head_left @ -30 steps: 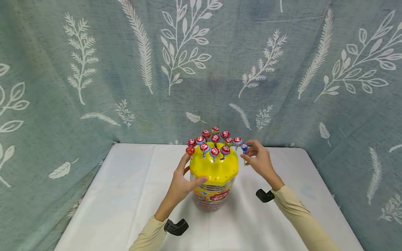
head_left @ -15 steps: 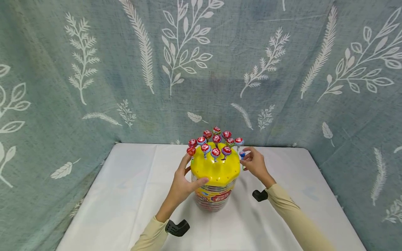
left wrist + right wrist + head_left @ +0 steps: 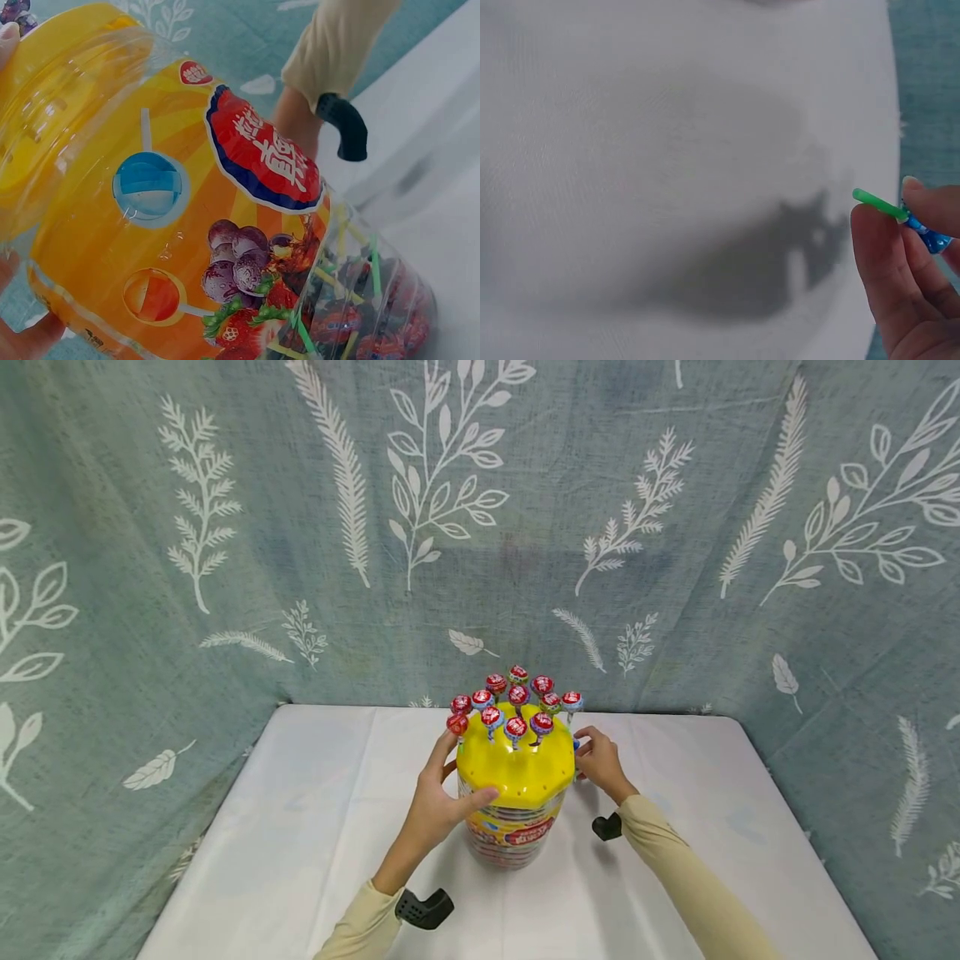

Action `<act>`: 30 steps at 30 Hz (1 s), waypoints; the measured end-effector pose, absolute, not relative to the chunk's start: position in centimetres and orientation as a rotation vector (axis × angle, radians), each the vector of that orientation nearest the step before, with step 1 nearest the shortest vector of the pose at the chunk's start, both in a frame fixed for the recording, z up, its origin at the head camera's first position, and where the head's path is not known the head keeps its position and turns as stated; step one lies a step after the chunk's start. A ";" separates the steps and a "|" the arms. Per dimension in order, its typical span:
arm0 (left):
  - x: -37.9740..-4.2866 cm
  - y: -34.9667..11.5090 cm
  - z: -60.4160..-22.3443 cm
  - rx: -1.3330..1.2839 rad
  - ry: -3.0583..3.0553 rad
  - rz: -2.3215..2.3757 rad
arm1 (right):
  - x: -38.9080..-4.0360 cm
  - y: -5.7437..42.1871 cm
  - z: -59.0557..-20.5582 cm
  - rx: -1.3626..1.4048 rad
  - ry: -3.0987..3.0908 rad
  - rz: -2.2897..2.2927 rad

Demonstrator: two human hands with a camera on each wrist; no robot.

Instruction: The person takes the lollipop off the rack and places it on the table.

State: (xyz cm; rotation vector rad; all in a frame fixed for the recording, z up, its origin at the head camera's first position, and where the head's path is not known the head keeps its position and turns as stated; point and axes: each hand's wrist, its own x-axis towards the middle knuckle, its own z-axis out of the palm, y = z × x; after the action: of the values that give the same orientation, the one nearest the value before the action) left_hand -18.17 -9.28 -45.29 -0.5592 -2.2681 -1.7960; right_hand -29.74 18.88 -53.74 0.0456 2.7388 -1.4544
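Observation:
A clear candy jar [image 3: 517, 837] with a yellow lid [image 3: 517, 768] stands upright on the table. Several red-topped lollipops [image 3: 515, 727] stick up from the lid's top. My left hand [image 3: 437, 800] holds the jar at its lid, thumb across the front and fingers along the left side. At the lid's right edge, my right hand [image 3: 602, 767] pinches a lollipop with a blue wrapper [image 3: 932, 238] and a green stick [image 3: 879, 204]. Its stick points away from the fingertips in the right wrist view; in the head view the hand mostly hides this lollipop.
More wrapped lollipops [image 3: 394, 311] lie inside the jar's lower part. A white cloth covers the table [image 3: 315, 827]. Grey-green curtain [image 3: 480, 527] with white leaf prints hangs behind and at both sides. Black wrist devices [image 3: 425, 909] sit on both forearms.
My right hand has come left and down with the blue lollipop, from beside the lid to its right edge. My left hand keeps its hold on the jar.

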 end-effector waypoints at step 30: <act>-18.1 -9.2 -45.1 -0.565 -2.252 -1.799 | -30.4 17.1 -53.9 0.058 2.799 -1.065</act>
State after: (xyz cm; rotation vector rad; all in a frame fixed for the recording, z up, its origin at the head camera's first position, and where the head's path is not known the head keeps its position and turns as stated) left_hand -18.06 -9.20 -45.14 -0.5647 -2.2523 -1.7986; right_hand -30.43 17.10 -53.89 0.0581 2.7989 -1.0646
